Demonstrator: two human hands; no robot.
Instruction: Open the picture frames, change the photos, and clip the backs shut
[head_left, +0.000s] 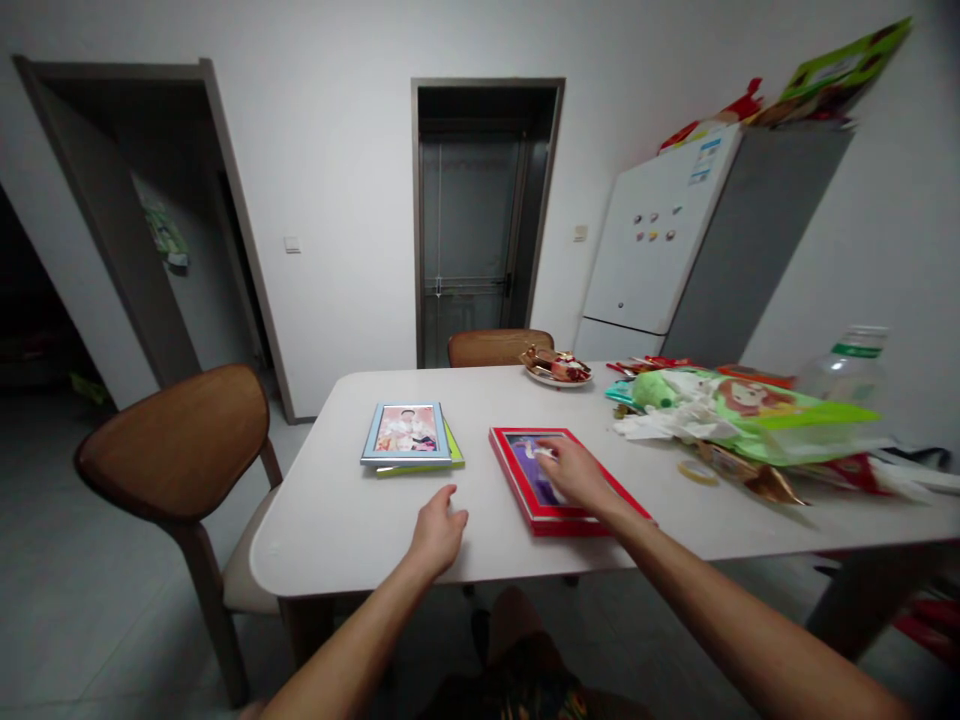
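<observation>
no legible text, blue-and-white label [705, 161] on the fridge [649, 275], lettering too small

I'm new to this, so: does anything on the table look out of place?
The light-blue frame sits askew on a green item, whose edges poke out. Crumpled white tissue and green packaging lie heaped untidily at right.
</observation>
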